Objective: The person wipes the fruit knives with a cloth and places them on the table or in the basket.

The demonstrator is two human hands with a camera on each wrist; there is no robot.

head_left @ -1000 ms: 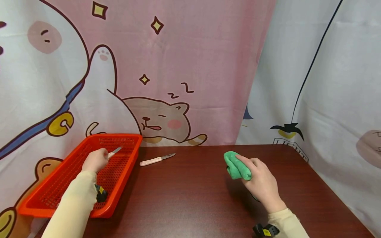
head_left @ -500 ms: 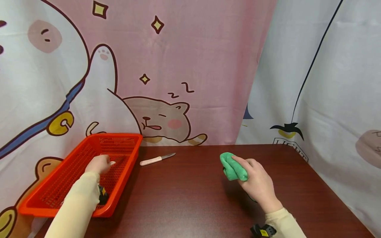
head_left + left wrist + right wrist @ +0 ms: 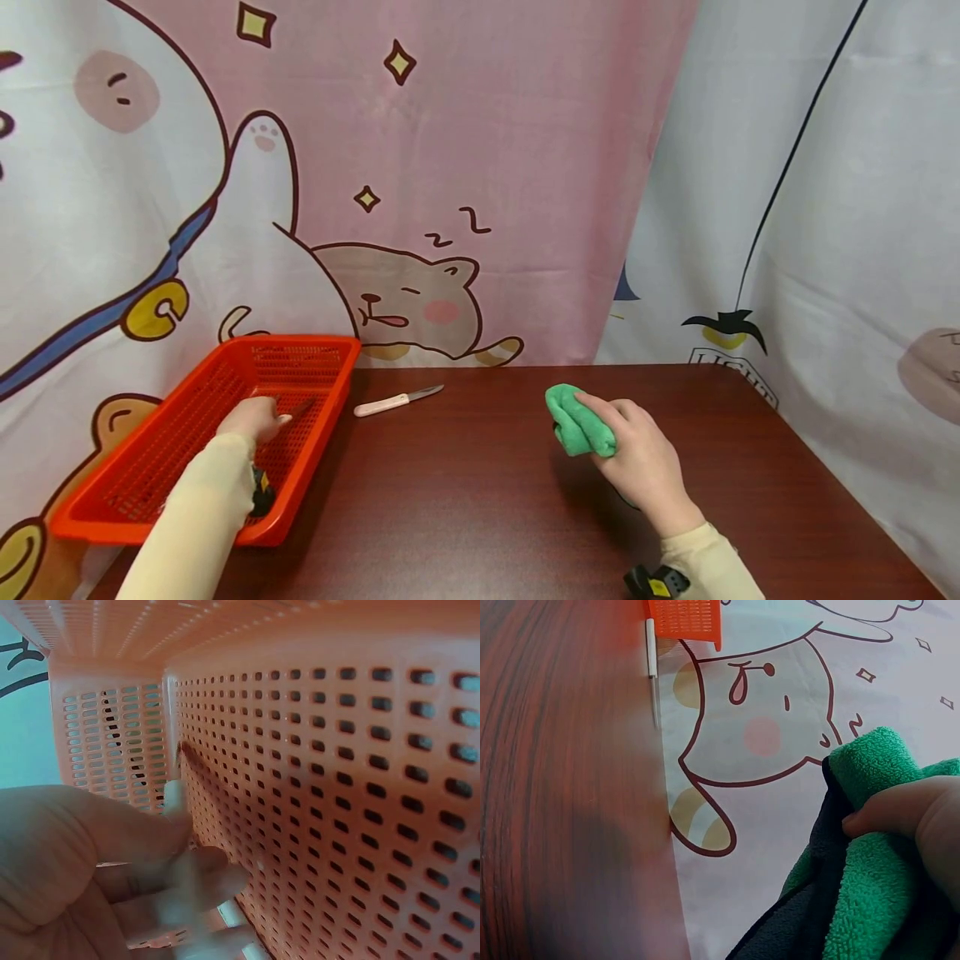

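Note:
In the head view my left hand (image 3: 251,418) is inside the orange basket (image 3: 306,492), holding a small knife. Its pale handle end (image 3: 285,418) shows past the fingers, and the blade reflects the basket's colour. Up close in the left wrist view, the thumb and fingers are around the blurred pale knife handle (image 3: 174,796), near the perforated wall. My right hand (image 3: 643,462) grips a folded green towel (image 3: 579,421) above the table. The right wrist view shows the towel's dark underside (image 3: 821,877) and the thumb pressing into the fold.
Another knife (image 3: 397,401) with a pale handle lies on the brown table (image 3: 465,500), right of the basket, blade pointing right. Below the left fingers, a whitish piece (image 3: 241,922) lies in the basket. A printed curtain (image 3: 525,167) hangs behind the table's back edge.
My left hand has gone lower into the basket with the knife, whose blade now lies near the basket wall. My right hand has drifted slightly left with the towel.

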